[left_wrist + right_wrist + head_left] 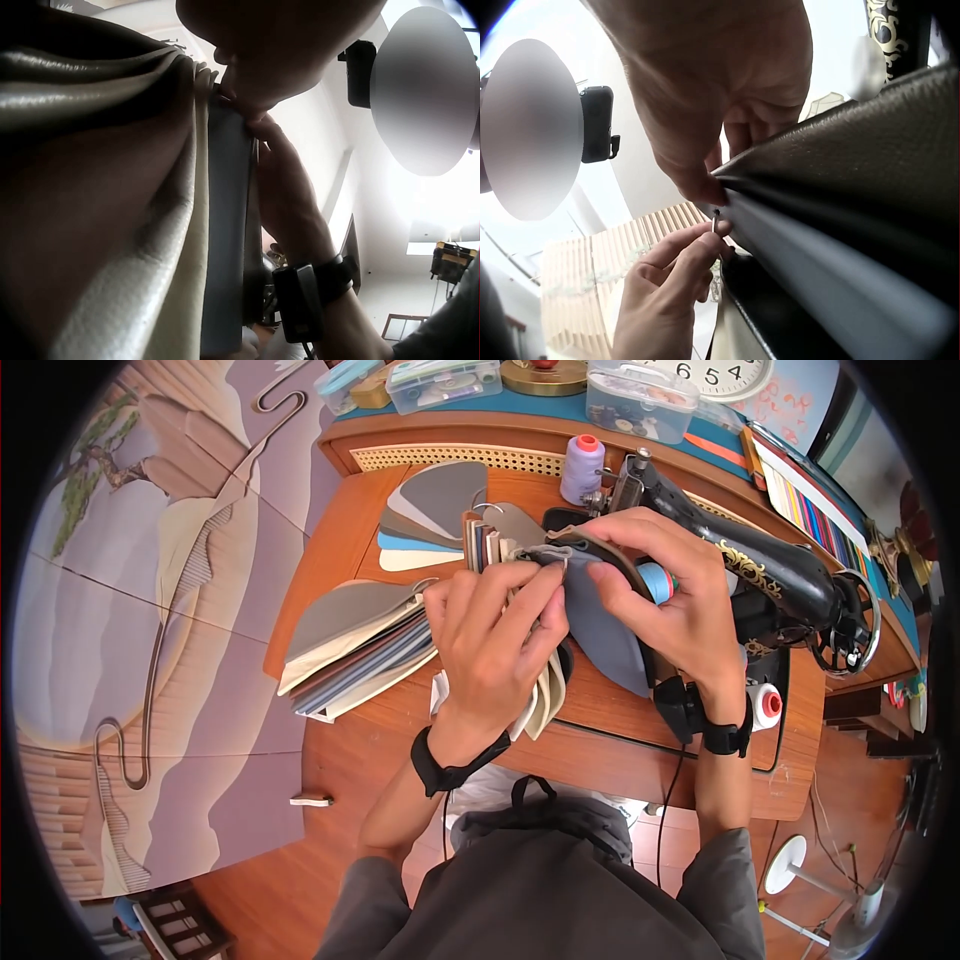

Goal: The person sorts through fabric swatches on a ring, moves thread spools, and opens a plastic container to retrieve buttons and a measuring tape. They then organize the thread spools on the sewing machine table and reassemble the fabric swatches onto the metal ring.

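My left hand (495, 620) pinches a thin metal ring (715, 222) between thumb and index finger at the narrow end of a swatch bundle. Cream and pale leather swatches (546, 705) hang below that hand. Beside it, my right hand (680, 580) grips the top of several swatches, thumb on one side and fingers on the other. Among these are a blue-grey swatch (605, 625) and a dark brown one (855, 142). Both hands meet close together at the ring. In the left wrist view, a grey swatch (225, 225) hangs beside a cream one.
Two more ringed swatch sets, one fanned (435, 500) and one stacked (360, 640), lie left on the wooden table (600, 735). A black sewing machine (770, 565) stands right, with a lilac thread cone (583, 470) behind and a blue spool (656, 582) near my right hand.
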Action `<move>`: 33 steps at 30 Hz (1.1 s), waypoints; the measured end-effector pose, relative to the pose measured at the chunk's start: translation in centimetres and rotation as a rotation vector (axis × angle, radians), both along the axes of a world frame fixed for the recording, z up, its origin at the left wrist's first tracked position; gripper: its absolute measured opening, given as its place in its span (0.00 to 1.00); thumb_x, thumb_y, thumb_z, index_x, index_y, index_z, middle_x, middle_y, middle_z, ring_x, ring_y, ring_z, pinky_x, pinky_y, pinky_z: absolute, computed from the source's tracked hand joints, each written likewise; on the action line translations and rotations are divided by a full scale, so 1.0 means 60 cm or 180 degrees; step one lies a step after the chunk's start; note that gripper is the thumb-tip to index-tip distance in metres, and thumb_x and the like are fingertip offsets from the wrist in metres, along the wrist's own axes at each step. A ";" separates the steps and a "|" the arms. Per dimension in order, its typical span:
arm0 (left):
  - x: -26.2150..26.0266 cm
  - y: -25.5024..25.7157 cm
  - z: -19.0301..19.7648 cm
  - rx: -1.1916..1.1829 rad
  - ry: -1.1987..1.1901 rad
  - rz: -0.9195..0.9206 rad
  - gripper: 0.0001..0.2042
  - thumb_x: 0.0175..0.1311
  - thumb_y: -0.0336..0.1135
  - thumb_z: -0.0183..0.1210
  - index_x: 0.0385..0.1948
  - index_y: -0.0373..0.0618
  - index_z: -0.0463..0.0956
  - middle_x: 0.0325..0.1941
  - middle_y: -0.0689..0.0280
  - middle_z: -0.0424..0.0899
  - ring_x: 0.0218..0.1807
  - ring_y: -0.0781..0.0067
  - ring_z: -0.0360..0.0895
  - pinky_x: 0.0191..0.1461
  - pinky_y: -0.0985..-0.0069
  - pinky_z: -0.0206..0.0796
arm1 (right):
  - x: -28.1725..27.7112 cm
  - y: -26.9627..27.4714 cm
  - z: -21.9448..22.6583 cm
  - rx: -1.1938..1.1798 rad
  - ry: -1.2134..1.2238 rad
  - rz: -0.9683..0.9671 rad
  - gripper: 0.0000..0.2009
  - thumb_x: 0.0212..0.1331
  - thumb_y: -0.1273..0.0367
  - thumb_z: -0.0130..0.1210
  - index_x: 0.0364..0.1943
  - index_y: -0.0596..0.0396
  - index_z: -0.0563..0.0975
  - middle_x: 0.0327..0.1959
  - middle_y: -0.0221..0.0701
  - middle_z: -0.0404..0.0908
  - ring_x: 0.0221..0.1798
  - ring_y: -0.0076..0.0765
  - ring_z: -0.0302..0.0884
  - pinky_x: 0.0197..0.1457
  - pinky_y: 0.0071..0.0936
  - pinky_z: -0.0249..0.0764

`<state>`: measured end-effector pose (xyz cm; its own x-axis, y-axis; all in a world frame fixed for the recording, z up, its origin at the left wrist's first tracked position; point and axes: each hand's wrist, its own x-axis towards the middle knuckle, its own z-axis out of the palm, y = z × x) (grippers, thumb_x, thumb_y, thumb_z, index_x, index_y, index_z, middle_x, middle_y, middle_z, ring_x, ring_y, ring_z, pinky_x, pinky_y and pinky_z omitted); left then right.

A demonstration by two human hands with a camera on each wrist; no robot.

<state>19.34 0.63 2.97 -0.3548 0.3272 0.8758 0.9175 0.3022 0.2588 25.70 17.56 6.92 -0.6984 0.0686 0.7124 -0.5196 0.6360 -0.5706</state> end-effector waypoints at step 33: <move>-0.024 -0.028 0.009 -0.0369 0.0066 -0.0398 0.17 0.46 0.20 0.61 0.40 0.45 0.85 0.38 0.70 0.81 0.32 0.66 0.68 0.35 0.71 0.62 | -0.003 0.015 -0.007 -0.0042 -0.0320 0.0522 0.12 0.56 0.75 0.65 0.46 0.56 0.84 0.42 0.34 0.84 0.38 0.26 0.77 0.37 0.21 0.72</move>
